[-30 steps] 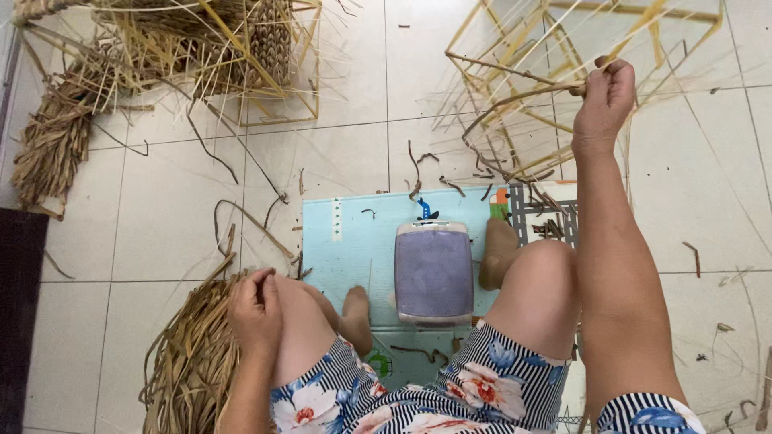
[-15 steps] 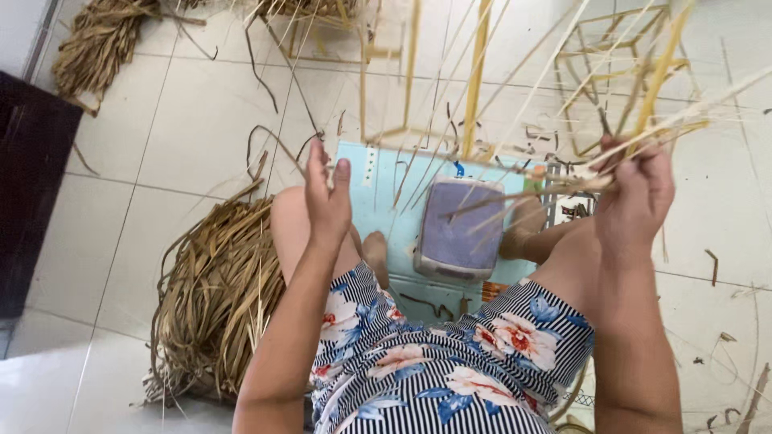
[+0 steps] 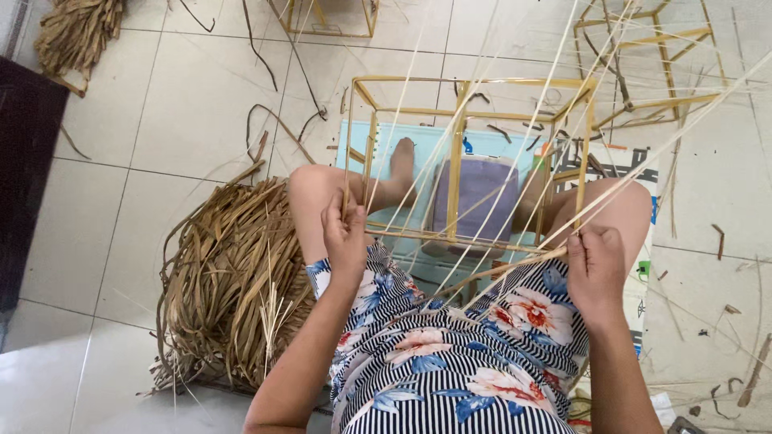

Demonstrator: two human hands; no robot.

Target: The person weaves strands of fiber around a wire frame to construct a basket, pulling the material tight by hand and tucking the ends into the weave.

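A yellow box-shaped wire frame (image 3: 455,153) rests across my knees, above a small purple stool (image 3: 476,197) on a light blue mat (image 3: 418,137). My left hand (image 3: 344,235) is closed on the frame's near left corner post. My right hand (image 3: 596,261) grips the frame's lower right rail together with a bundle of long pale straw strands (image 3: 515,153) that fan up and away across the frame. My lap in a striped floral dress fills the bottom of the view.
A big heap of dried brown fibre (image 3: 233,281) lies on the tiled floor at my left. More yellow frames (image 3: 643,64) stand at the back right and top middle (image 3: 326,20). Another fibre bundle (image 3: 76,32) is top left, beside a dark cabinet (image 3: 28,185).
The frame that my right hand reached for far out has been pulled in onto my lap. My left hand rose from my thigh and now grips the frame's left post.
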